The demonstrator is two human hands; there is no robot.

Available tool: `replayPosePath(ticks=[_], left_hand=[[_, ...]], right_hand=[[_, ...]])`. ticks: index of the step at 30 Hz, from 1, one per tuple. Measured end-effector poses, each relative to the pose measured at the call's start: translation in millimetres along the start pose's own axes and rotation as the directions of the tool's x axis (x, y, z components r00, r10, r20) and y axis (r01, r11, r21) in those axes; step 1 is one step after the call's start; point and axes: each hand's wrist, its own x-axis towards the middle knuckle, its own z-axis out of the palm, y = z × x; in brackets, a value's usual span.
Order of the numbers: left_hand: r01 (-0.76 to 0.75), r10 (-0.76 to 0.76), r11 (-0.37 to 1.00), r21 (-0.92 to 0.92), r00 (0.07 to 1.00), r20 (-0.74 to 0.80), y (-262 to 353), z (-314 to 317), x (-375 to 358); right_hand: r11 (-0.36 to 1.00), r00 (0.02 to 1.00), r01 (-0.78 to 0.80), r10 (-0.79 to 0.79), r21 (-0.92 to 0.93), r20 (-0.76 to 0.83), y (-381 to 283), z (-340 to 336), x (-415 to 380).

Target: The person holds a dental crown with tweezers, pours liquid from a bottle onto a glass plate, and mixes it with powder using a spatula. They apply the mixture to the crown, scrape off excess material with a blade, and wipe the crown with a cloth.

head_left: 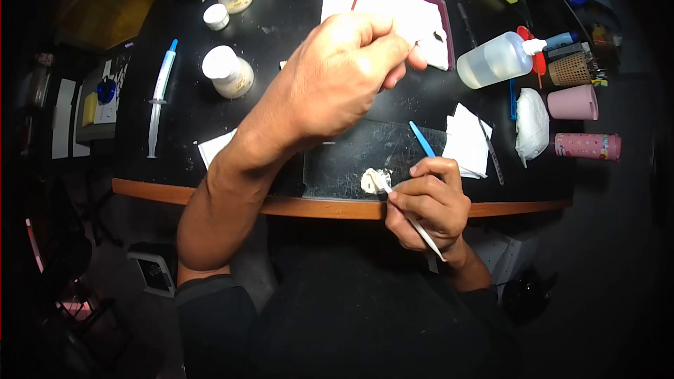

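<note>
Dark round table [281,21], wooden-edged, cluttered under both hands, room dim.

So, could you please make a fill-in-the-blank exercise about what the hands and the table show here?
1. The left hand holds a thin ____ raised above the table.
2. The right hand presses a white tool into a pale lump on the dark glass ____.
3. A syringe lies on the ____ side of the black table.

Missing words: brush; slab; left

Dim, fisheye-warped, dark vignetted corners.
</note>
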Motion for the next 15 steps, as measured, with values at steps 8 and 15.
replayPosePath(ticks=[8, 15], left_hand=[[0.088, -0.073, 0.988, -0.126, 0.99, 0.119, 14.0, 3.0, 0.0], [0.124, -0.09, 0.976, -0.178, 0.978, 0.189, 17.5, 7.1, -0.4]], right_hand=[[0.971, 0.949, 0.222, -0.194, 0.09, -0.248, 12.0, -48.0, 56.5], [0.92, 0.939, 0.243, -0.144, 0.307, -0.314, 24.7, -45.7, 89.4]])
